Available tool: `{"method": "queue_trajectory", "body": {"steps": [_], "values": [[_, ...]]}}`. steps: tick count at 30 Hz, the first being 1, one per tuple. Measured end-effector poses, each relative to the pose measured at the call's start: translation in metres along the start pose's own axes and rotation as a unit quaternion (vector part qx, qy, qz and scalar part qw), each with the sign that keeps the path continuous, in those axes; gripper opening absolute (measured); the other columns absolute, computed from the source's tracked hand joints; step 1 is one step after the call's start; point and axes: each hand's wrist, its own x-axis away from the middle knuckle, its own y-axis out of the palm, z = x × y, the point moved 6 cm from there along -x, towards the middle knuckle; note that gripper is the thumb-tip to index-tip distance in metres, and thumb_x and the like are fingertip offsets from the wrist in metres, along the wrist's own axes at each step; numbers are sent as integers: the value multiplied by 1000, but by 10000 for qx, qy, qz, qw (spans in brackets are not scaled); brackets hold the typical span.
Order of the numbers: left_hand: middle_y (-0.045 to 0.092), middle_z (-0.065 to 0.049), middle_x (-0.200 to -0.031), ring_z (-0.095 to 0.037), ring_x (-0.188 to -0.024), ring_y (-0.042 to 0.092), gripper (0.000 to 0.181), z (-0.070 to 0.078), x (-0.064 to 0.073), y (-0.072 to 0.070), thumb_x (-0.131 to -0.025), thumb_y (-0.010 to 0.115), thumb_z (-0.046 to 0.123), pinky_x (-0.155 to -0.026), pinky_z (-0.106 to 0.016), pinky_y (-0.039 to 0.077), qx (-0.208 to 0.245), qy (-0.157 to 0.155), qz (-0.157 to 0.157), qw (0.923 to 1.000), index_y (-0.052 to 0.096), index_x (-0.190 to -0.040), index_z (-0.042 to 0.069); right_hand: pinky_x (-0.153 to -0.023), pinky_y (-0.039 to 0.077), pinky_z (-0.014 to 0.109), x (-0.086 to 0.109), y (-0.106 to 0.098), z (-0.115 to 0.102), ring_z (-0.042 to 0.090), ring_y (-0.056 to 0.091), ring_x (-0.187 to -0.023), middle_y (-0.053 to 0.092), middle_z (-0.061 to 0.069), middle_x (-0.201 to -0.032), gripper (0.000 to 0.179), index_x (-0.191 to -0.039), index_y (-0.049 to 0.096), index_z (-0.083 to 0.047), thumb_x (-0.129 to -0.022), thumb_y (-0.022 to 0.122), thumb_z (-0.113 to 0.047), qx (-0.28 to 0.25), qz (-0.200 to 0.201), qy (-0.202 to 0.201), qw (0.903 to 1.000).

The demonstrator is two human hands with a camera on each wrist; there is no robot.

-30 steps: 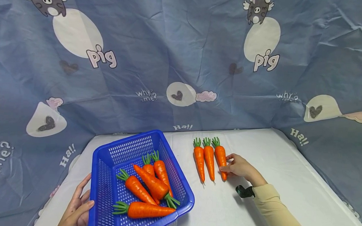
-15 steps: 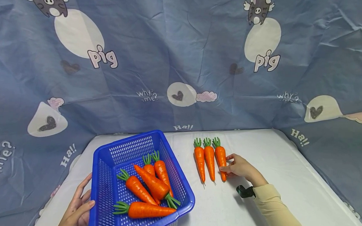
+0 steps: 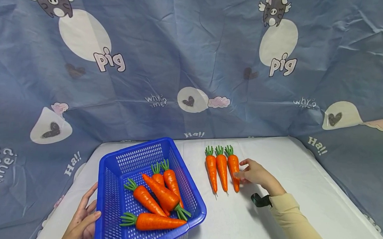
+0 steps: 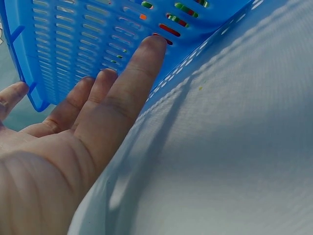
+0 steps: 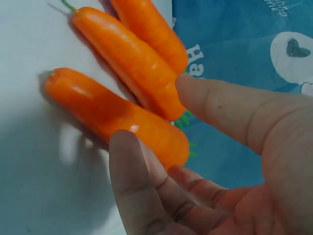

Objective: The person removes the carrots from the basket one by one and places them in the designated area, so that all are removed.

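Three orange carrots with green tops lie side by side on the white tabletop, stems toward the back. My right hand (image 3: 255, 172) hovers at the rightmost carrot (image 3: 232, 166), thumb over it and fingers apart along its right side. In the right wrist view, thumb and fingers spread around this carrot (image 5: 117, 115) without closing on it. On the left stands a blue perforated plastic basket (image 3: 186, 182) with several carrots inside, one of them lying crosswise in front (image 3: 157, 222). My left hand (image 3: 83, 219) rests against its left wall, its fingers extended along the slots in the left wrist view.
The middle carrot (image 3: 221, 168) and left carrot (image 3: 210, 171) lie close together between the basket and my right hand. A printed blue cloth (image 3: 211, 81) hangs behind the white table (image 3: 303, 179) and at both sides. A small black device sits at my right wrist.
My right hand has loosened from the rightmost carrot and lifted slightly up and to the right. The carrots stay where they were. My left hand and the basket hold still.
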Motion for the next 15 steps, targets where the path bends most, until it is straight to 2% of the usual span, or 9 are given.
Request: {"method": "queue_trajectory", "body": {"steps": [7,12,15], "values": [[61,4,-149,-17,-126,70,74,1,-1,1,-112,26,-1,-93,-48,65,-35,9,99,9999,2,-170,39,-75,64,35,4,-4,-15,20,68,-77,65,14,-96,62,-141,51,9,-97,80,-25,193,63,-138,9997],[60,4,-149,-17,-127,69,75,1,-1,1,-111,26,-2,-93,-48,65,-64,36,63,10000,2,-171,38,-80,65,40,12,0,-40,22,70,-79,65,12,-96,63,-143,50,9,-98,79,-25,68,-28,-378,9993],[60,4,-150,-17,-128,69,76,1,-1,1,-111,25,-3,-93,-47,65,-44,71,-8,10000,3,-171,39,-77,63,37,15,6,-61,22,70,-76,65,11,-94,63,-144,52,7,-98,80,-25,165,-61,-569,9982]]}}
